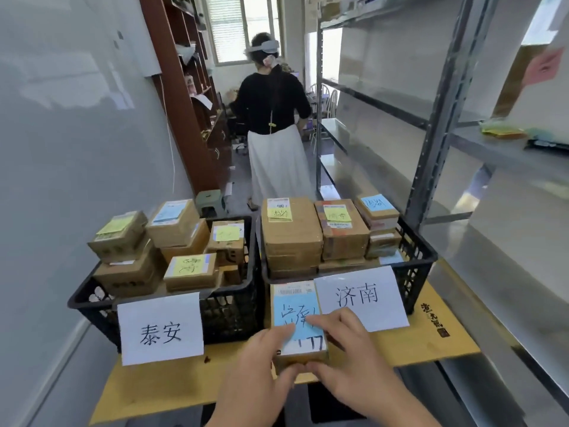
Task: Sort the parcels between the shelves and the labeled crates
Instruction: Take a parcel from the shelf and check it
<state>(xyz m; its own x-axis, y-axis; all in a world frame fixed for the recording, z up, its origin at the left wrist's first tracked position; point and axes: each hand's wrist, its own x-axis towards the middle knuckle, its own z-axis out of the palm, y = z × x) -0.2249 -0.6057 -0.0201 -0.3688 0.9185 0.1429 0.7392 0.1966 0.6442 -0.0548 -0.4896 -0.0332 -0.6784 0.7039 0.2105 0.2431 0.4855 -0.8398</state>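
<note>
Parcel: small flat cardboard box, blue paper note with handwriting on top, gripped by both hands just in front of right crate. Left hand curled round near left corner, thumb under front edge; right hand pinching near right side, forefinger across note. Left crate, black plastic lattice, white paper sign, heaped with taped brown boxes. Right crate the same, boxes stacked neatly. Both on yellow-brown surface. Grey metal shelves at right.
</note>
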